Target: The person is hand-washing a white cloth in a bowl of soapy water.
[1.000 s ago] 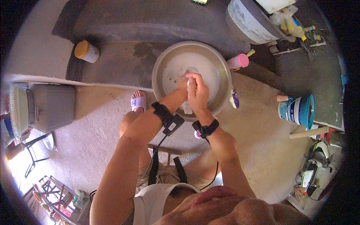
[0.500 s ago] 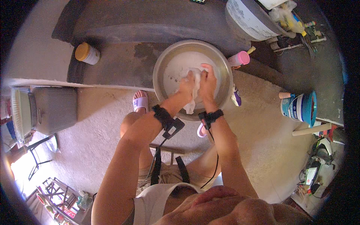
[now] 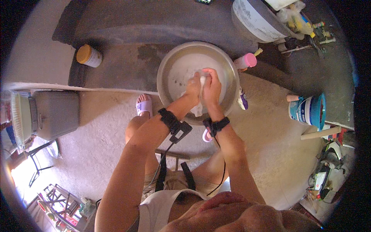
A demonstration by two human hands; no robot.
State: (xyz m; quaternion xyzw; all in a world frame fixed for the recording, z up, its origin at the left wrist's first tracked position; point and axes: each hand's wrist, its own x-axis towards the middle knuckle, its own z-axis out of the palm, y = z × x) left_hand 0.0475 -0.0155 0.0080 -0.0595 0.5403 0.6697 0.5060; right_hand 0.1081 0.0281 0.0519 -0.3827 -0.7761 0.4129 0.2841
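Observation:
A wide metal basin [image 3: 167,57] stands before me with cloudy, whitish water in it. Over the water my left hand [image 3: 192,87] and my right hand [image 3: 212,87] are pressed close together, both gripping a wet white cloth [image 3: 198,110]. The cloth is bunched between my palms, and its lower end hangs toward the near rim. Both hands are closed; part of the cloth is hidden behind the fingers. A black strap with a small device and cable is on each wrist.
Right of the basin stands a pink-lidded container [image 3: 245,61], with a purple and white shoe [image 3: 242,99] below it. Farther right is a blue bucket [image 3: 308,110]. A yellow-lidded tub [image 3: 89,56] stands at the left, and a large basin [image 3: 259,21] sits far right.
My hands have come closer together, squeezing the cloth into a tighter bunch. My right fingers now curl over it more. The basin stays in place.

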